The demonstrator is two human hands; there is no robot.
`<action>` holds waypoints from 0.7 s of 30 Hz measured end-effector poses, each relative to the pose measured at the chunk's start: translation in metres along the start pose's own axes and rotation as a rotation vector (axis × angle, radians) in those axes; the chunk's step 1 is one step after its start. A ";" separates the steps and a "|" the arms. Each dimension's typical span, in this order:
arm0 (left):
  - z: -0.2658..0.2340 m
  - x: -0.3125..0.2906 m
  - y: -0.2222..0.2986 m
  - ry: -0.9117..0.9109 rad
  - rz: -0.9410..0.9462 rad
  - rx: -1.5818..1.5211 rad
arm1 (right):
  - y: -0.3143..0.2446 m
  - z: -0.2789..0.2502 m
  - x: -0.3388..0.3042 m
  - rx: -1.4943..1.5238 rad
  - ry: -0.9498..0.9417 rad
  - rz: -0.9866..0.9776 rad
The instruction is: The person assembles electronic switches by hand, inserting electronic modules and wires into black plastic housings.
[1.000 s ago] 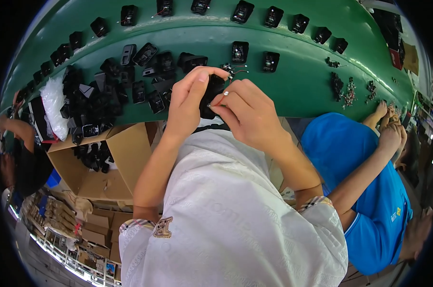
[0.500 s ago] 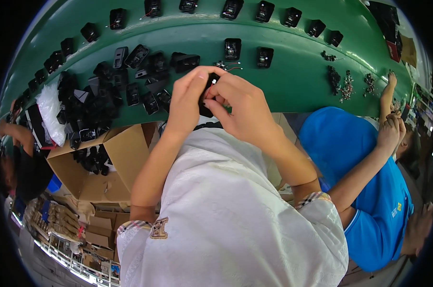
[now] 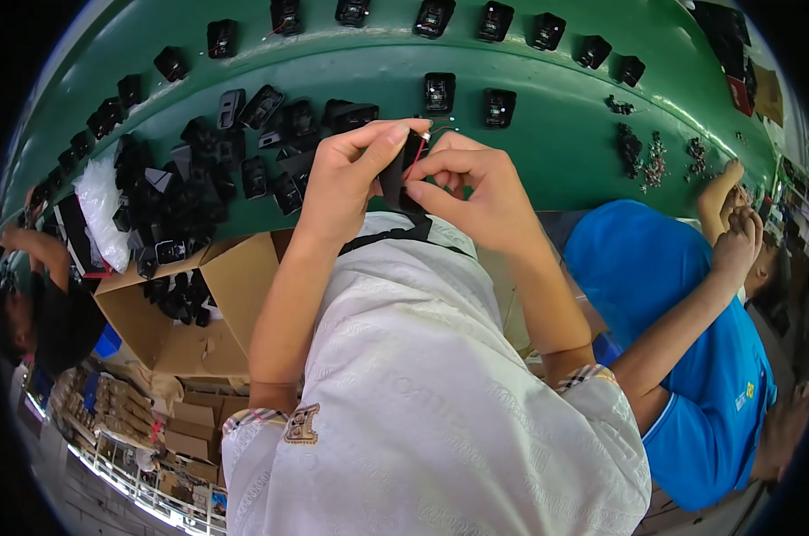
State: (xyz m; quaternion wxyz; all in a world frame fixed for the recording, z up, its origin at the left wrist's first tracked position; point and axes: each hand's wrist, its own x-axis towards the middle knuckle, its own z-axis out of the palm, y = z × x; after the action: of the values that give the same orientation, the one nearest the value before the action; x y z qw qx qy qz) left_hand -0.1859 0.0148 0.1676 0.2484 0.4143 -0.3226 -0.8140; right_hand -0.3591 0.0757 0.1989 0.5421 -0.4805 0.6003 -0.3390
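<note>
My left hand (image 3: 351,183) is closed round a small black plastic housing (image 3: 392,181), held up on edge over the near side of the green table. A thin red wire (image 3: 414,159) with a white connector (image 3: 425,136) shows at the housing's open side. At that side my right hand (image 3: 476,192) is closed, thumb and forefinger pinched on the wire against the housing. The rest of the housing's inside is hidden by my fingers. Just beyond my hands stand two similar black housings (image 3: 439,93) with parts inside.
Black housings (image 3: 432,18) line the far side of the green table (image 3: 565,134). A heap of black parts (image 3: 186,179) and a clear plastic bag (image 3: 101,210) lie left, above an open carton (image 3: 230,295). Wire bundles (image 3: 654,161) lie right, near a co-worker in blue (image 3: 654,259).
The housing has been tilted in my left hand, so the red wire and white connector show more. My right hand has shifted slightly right, away from the left.
</note>
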 end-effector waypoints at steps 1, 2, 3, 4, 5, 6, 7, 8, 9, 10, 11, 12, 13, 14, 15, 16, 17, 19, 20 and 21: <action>0.001 -0.001 0.001 0.003 0.000 0.001 | 0.001 -0.003 -0.002 0.079 -0.036 0.033; 0.005 -0.001 0.002 0.051 -0.013 -0.009 | 0.002 -0.005 -0.002 0.158 -0.071 0.066; 0.007 -0.001 0.002 0.099 -0.026 -0.019 | 0.000 -0.004 -0.003 0.159 -0.073 0.064; 0.009 -0.001 0.001 0.100 -0.025 -0.018 | -0.004 -0.002 -0.006 0.086 -0.068 0.054; 0.011 0.000 -0.002 0.148 -0.029 0.024 | -0.007 -0.002 -0.008 0.010 -0.061 0.045; 0.013 -0.001 -0.003 0.196 -0.034 0.065 | -0.002 -0.002 -0.007 0.009 -0.062 0.045; 0.014 0.000 -0.003 0.232 -0.032 0.095 | 0.008 -0.002 -0.005 0.108 -0.080 0.090; 0.017 0.000 -0.001 0.231 -0.032 0.095 | 0.019 -0.001 -0.004 0.206 -0.096 0.134; 0.020 0.000 0.002 0.254 0.001 0.108 | 0.030 0.000 -0.004 0.206 -0.096 0.134; 0.022 0.000 0.005 0.279 0.034 0.120 | 0.042 0.000 -0.005 0.427 -0.100 0.135; 0.023 -0.001 0.007 0.282 0.036 0.119 | 0.050 0.000 -0.006 0.649 -0.107 0.135; 0.024 -0.002 0.008 0.250 0.045 0.176 | 0.055 0.000 -0.008 0.649 -0.111 0.135; 0.025 -0.002 0.009 0.217 0.054 0.233 | 0.058 0.001 -0.010 0.730 -0.138 0.075; 0.024 -0.002 0.005 0.219 0.054 0.234 | 0.059 0.002 -0.012 0.812 -0.163 0.016; 0.021 0.000 -0.001 0.245 0.118 0.312 | 0.059 0.004 -0.014 0.813 -0.164 0.015; 0.021 0.000 -0.005 0.268 0.181 0.391 | 0.058 0.008 -0.015 0.904 -0.139 0.067; 0.023 0.000 -0.004 0.299 0.216 0.455 | 0.057 0.009 -0.017 0.992 -0.112 0.121; 0.022 0.001 -0.011 0.332 0.318 0.572 | 0.057 0.012 -0.021 1.066 -0.120 0.173; 0.020 0.001 -0.016 0.371 0.422 0.690 | 0.057 0.013 -0.022 1.141 -0.134 0.226; 0.019 0.003 -0.020 0.368 0.424 0.687 | 0.060 0.014 -0.023 1.138 -0.131 0.225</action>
State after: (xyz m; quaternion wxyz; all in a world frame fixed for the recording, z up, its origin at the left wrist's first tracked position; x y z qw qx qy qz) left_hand -0.2063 0.0323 0.1604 0.3111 0.5356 -0.6027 -0.5032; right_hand -0.3592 0.1173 0.1482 0.7837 -0.0668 0.3360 -0.5181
